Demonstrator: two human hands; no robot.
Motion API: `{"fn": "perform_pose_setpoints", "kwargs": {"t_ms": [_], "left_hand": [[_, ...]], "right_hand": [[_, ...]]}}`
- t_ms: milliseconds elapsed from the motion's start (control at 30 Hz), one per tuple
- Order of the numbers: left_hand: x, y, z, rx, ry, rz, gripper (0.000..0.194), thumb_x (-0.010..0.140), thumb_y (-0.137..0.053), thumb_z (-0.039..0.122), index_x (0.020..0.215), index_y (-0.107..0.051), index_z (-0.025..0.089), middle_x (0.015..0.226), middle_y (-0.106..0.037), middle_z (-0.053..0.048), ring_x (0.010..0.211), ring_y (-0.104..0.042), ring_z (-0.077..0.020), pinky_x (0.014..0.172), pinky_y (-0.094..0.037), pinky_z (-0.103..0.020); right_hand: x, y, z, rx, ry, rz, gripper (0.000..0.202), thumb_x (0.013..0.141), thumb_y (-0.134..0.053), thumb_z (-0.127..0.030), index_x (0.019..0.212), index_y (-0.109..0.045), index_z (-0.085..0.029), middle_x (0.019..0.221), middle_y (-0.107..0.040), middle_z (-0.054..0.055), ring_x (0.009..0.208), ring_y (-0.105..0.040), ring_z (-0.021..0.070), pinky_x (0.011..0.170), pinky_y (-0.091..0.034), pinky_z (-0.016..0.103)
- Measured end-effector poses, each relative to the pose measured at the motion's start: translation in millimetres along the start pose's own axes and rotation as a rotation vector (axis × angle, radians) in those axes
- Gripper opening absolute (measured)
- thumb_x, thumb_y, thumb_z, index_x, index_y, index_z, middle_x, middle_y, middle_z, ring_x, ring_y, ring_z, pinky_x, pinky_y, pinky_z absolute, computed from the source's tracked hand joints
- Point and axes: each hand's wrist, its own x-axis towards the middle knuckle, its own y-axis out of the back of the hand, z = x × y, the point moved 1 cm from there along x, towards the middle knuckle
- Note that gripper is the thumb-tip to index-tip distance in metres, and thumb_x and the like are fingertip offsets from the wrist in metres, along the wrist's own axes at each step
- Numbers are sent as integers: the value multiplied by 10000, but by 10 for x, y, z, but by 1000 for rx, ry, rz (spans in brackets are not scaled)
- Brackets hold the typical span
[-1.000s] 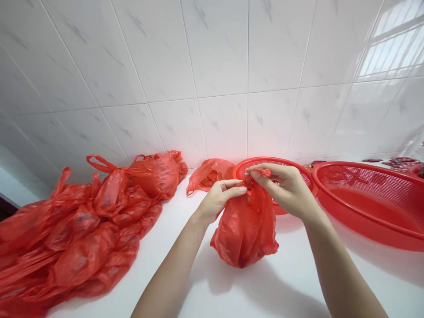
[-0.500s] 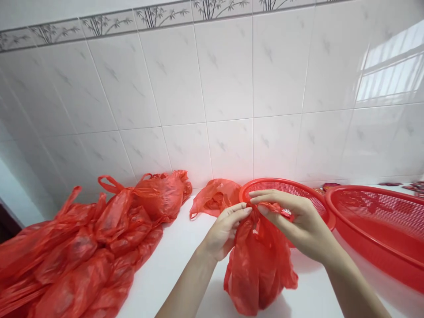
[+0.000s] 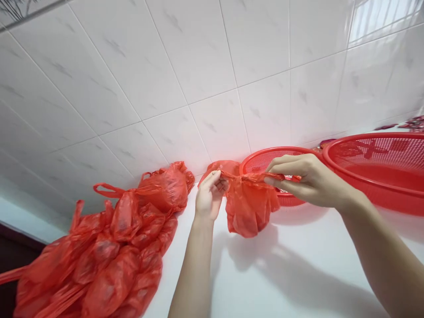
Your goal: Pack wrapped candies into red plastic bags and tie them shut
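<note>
A red plastic bag (image 3: 250,210) hangs between my two hands above the white surface, its top twisted into a knot with the handles pulled out sideways. My left hand (image 3: 211,192) pinches the handle on the left. On the other side, my right hand (image 3: 300,176) grips the right handle between thumb and fingers. The bag's contents cannot be made out. Behind it, near the wall, lies another red bag (image 3: 215,166), partly hidden by my left hand.
Several filled red bags (image 3: 109,265) are heaped at the left. A smaller red basket (image 3: 261,159) stands behind my right hand, and a larger red basket (image 3: 374,181) is at the right. Small dark red packets (image 3: 415,124) lie by the tiled wall.
My hands have moved apart, stretching the handles sideways into a tight knot. The bag is lifted higher off the surface. The head view has tilted and shifted.
</note>
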Motion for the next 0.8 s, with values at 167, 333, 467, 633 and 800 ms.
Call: {"fn": "perform_pose_setpoints", "kwargs": {"t_ms": [167, 333, 467, 633, 800], "left_hand": [[224, 287, 42, -68, 32, 265, 154, 774, -724, 143, 654, -626, 141, 577, -617, 16, 522, -569, -74, 546, -451, -181], [332, 436, 30, -95, 45, 351, 187, 809, -665, 109, 632, -612, 136, 526, -598, 13, 464, -559, -68, 491, -440, -167], [315, 399, 54, -120, 22, 333, 164, 761, -705, 139, 625, -613, 144, 531, -611, 16, 453, -555, -73, 474, -441, -169], [156, 217, 162, -50, -106, 154, 193, 680, -793, 206, 616, -617, 158, 593, -636, 28, 508, -557, -63, 498, -443, -157], [-92, -13, 162, 215, -236, -146, 250, 662, -872, 357, 701, -706, 174, 683, -668, 16, 618, -595, -92, 607, -503, -196]], "right_hand": [[-50, 89, 29, -22, 6, -110, 407, 989, -515, -290, 591, -480, -212, 588, -482, -1, 536, -425, 130, 510, -322, 293], [-56, 107, 50, 2, -50, -152, 423, 967, -549, -309, 568, -445, -214, 554, -393, -23, 520, -361, 119, 494, -283, 289], [-48, 116, 14, 83, -157, -70, 397, 955, -588, -371, 600, -506, -211, 572, -399, -27, 523, -352, 112, 483, -283, 278], [-3, 84, -13, 137, -264, 53, 291, 926, -631, -398, 708, -673, -210, 637, -564, 8, 591, -523, 145, 529, -403, 274], [72, -115, -42, 221, -191, 62, 175, 927, -585, -270, 889, -746, -213, 847, -745, 50, 802, -689, 209, 721, -544, 324]]}}
